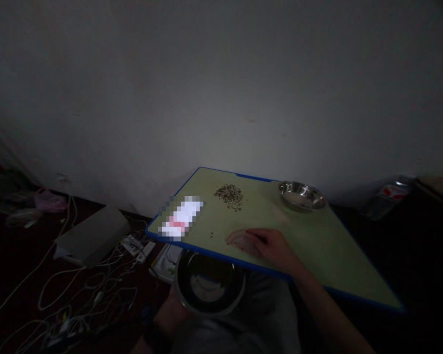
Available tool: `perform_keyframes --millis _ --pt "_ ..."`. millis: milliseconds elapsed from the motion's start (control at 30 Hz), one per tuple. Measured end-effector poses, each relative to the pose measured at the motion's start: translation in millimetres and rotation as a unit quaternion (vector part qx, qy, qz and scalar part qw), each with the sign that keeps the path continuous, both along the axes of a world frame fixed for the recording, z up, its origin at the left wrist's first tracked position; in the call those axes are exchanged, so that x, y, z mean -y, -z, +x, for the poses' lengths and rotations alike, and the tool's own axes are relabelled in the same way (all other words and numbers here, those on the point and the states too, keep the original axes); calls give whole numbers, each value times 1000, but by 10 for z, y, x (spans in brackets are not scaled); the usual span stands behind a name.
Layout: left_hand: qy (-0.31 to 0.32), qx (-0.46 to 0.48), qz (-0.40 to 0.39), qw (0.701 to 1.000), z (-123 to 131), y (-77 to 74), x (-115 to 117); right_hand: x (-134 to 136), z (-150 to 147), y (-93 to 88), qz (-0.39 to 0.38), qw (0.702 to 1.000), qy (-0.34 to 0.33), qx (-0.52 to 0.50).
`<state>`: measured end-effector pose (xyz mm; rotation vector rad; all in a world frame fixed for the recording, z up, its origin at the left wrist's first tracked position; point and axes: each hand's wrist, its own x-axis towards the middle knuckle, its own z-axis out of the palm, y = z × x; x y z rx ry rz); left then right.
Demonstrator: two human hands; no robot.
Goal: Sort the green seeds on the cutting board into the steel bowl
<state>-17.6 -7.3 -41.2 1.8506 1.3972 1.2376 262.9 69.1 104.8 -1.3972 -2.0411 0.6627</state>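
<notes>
My left hand holds a deep metal bowl from its left side, just below the front edge of the table. Most of its fingers are hidden behind the bowl, whose inside is dark. Near that same edge, my right hand has its fingers closed on a flat, rounded, translucent pinkish piece, which rests on the tabletop; its exact kind is unclear. Two tiny dark bits lie left of it. Farther back is a scattered pile of small dark seeds.
A shallow shiny metal bowl stands at the table's back right. A bright, pixelated phone-like screen lies at the left. Tangled white cables, a power strip and a grey box cover the floor. A plastic bottle is at right.
</notes>
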Motion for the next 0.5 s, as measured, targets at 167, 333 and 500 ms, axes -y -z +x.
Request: perform_keyframes --millis 167,333,500 --pt "29 -31 -49 998 -27 -206 45 42 -109 5 -22 997 -58 -41" --pt "-1 -6 -38 999 -48 -88 29 -105 -114 -22 -39 998 -34 -43" --pt "-39 28 -55 997 -94 97 15 -291 -256 -59 25 1000 0 8"
